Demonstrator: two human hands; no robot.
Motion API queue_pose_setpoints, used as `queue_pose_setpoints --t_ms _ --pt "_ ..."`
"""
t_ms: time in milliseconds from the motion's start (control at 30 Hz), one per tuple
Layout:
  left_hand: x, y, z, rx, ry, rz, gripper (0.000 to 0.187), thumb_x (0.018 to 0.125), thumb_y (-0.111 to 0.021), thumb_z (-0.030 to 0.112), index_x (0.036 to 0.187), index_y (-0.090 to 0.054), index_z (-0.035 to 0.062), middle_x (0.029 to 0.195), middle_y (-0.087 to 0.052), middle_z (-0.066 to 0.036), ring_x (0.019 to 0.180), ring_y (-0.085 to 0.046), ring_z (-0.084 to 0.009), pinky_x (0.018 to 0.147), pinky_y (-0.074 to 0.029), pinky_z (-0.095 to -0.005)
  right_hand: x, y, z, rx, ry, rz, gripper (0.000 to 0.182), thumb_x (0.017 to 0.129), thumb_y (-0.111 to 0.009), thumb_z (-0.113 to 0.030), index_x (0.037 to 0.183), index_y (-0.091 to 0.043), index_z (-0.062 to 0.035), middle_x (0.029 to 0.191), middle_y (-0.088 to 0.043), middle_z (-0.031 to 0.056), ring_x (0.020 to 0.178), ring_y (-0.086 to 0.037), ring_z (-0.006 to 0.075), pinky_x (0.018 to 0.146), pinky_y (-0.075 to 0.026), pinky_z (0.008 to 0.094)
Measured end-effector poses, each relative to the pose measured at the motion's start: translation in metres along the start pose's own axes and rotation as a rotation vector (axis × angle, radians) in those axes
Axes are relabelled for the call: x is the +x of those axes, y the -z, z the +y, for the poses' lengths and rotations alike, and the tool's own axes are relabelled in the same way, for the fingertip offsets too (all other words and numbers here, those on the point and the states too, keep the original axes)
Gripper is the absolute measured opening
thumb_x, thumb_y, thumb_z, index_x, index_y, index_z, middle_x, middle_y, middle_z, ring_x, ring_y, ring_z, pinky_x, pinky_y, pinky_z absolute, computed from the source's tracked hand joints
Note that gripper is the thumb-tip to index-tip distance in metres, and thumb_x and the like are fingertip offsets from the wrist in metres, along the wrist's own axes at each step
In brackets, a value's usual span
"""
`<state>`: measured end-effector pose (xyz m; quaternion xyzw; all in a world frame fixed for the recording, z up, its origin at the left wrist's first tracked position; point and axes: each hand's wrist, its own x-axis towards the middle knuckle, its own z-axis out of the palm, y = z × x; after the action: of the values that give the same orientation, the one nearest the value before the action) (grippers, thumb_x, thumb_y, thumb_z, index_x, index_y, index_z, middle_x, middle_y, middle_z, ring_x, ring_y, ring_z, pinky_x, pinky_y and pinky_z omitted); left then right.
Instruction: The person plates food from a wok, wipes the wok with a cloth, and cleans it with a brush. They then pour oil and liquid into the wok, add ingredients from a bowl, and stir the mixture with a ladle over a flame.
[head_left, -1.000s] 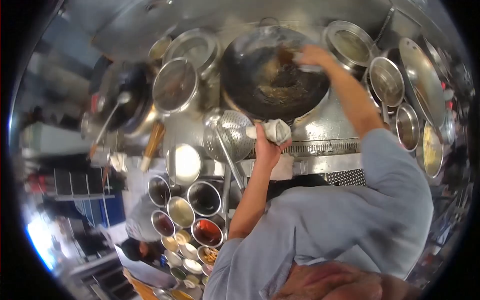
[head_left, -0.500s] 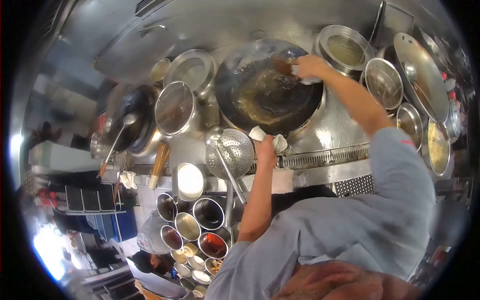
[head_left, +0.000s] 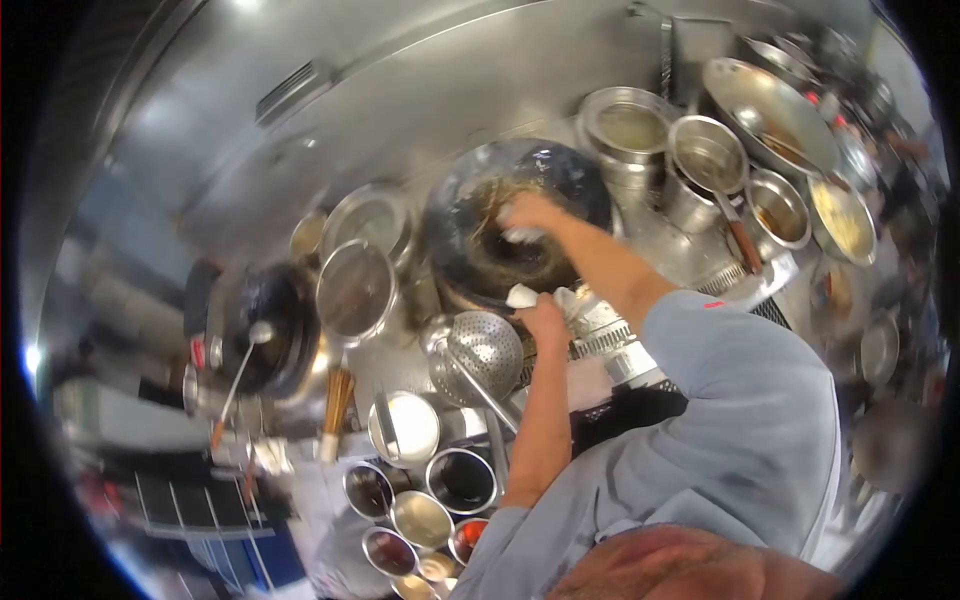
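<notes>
Stovetop (head_left: 648, 238) carries a wok (head_left: 515, 266); red sleeve mark (head_left: 714, 304) illegible.

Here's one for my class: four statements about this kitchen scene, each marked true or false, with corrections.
1. The left hand grips a white cloth at the rim of the large round black wok. True.
2. The right hand is above the round perforated metal skimmer. False: the right hand is in the black wok.
3. The brown bamboo brush lies left of the skimmer. True.
4. The wide silver metal wok holds no utensil. False: a metal ladle lies in the silver wok.
</notes>
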<state>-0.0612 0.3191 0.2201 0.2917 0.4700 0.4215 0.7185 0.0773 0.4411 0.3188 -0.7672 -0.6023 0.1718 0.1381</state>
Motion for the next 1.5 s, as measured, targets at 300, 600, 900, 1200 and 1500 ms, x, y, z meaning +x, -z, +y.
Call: queue_pose_setpoints --t_ms 300,600,900,1200,1500 --pt "0.016 0.051 0.023 0.167 -0.117 0.148 0.049 0.078 -0.052 0.007 0.119 -0.034 -0.0109 0.113 -0.051 -0.024 0.094 -0.056 -0.0307 0.081 -0.048 -0.0403 -0.146 0.08 0.053 -0.277 -0.052 -0.522 0.07 0.066 -0.068 -0.047 0.124 -0.056 -0.0109 0.12 -0.059 0.0151 0.109 -0.056 0.0295 0.089 -0.046 0.04" --pt "-0.07 0.039 0.113 0.477 -0.316 0.112 0.05 0.077 -0.048 0.007 0.123 -0.034 -0.007 0.111 -0.051 -0.023 0.092 -0.056 -0.0287 0.079 -0.047 -0.0388 -0.274 -0.06 0.186 0.466 -0.444 0.554 0.071 0.071 -0.065 -0.045 0.129 -0.049 -0.0081 0.117 -0.059 0.0189 0.106 -0.058 0.0315 0.092 -0.045 0.0377" --pt "-0.103 -0.005 0.131 0.788 -0.736 0.17 0.065 0.079 -0.053 0.014 0.132 -0.025 -0.0093 0.126 -0.044 -0.029 0.109 -0.05 -0.0386 0.098 -0.035 -0.0408 -0.429 -0.129 0.182 0.905 -0.762 0.316 0.079 0.074 -0.072 -0.043 0.131 -0.043 0.0036 0.124 -0.055 0.0182 0.111 -0.055 0.026 0.096 -0.042 0.033" --pt "-0.113 -0.058 0.168 1.124 -0.687 0.288 0.056 0.076 -0.053 0.012 0.123 -0.032 -0.0111 0.118 -0.047 -0.035 0.111 -0.048 -0.046 0.098 -0.036 -0.0439 -0.407 -0.016 0.148 1.109 -0.473 0.452 0.065 0.075 -0.072 -0.014 0.131 -0.044 0.0023 0.106 -0.062 0.011 0.093 -0.059 0.0153 0.083 -0.046 0.0265" --pt "-0.141 -0.06 0.099 1.209 -1.099 0.143 0.063 0.069 -0.068 0.01 0.123 -0.038 -0.0053 0.103 -0.052 -0.027 0.087 -0.055 -0.0457 0.076 -0.046 -0.0498 -0.188 0.026 0.092 0.397 0.197 0.402 0.066 0.071 -0.069 -0.027 0.129 -0.048 -0.0029 0.092 -0.066 0.0202 0.079 -0.065 0.0259 0.072 -0.05 0.035"
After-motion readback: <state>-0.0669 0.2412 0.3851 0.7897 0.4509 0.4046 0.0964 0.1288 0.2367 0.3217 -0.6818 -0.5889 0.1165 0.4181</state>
